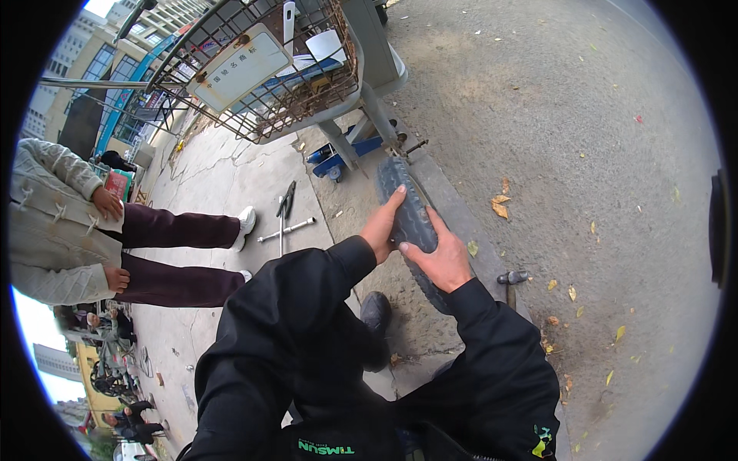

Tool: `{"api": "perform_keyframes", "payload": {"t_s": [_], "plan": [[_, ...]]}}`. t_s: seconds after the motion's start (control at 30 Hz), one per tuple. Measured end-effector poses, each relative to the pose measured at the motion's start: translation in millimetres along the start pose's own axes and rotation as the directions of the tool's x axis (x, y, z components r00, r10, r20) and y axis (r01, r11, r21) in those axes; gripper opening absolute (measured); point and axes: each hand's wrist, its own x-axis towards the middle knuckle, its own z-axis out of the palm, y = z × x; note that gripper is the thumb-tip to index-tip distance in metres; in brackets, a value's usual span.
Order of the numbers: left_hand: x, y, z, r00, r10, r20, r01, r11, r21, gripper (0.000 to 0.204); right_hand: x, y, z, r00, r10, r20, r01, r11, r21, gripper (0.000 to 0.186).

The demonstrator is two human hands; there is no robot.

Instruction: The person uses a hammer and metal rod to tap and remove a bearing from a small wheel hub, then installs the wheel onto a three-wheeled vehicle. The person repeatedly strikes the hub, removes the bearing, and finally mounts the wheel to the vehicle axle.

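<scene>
A small black tyre point(410, 217) with a chunky tread stands on edge in front of me, seen mostly from above. Its far end is close to the raised fork and axle point(413, 146) of a grey vehicle; whether they touch I cannot tell. My left hand point(380, 227) grips the tyre's left side, thumb lying over the tread. From the right, my right hand point(443, 261) clasps it too, thumb and forefinger spread across the rubber. The undersides of both hands' fingers are hidden. A blue floor jack point(350, 156) sits beneath the vehicle's front.
A rusty wire basket point(261, 115) fronts the vehicle. On the pavement left lie a cross-shaped wheel wrench point(296, 229) and dark-handled pliers point(287, 200). A hammer point(513, 277) lies at the kerb, right of the tyre. A person point(69, 223) in a pale jacket stands at left.
</scene>
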Motion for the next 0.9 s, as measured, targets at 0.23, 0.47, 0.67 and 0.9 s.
{"api": "perform_keyframes", "payload": {"t_s": [0.23,0.47,0.67,0.9], "plan": [[16,4,33,0.997,-0.071,0.043,0.065,0.988,0.138,0.060,16,3,-45,0.999,-0.001,0.039,-0.005,0.987,0.160,0.089],[15,28,38,0.986,-0.073,0.152,0.078,0.997,-0.027,0.057,48,7,-74,0.984,-0.049,0.170,0.001,0.962,0.272,0.090],[40,47,22,0.997,-0.035,0.073,0.045,0.989,-0.144,0.048,83,8,-45,0.976,0.038,0.216,-0.089,0.969,0.231,0.094],[76,69,7,0.994,0.044,0.104,0.014,0.865,-0.501,0.023,126,11,-31,0.963,0.107,0.245,-0.180,0.938,0.297,0.091]]}}
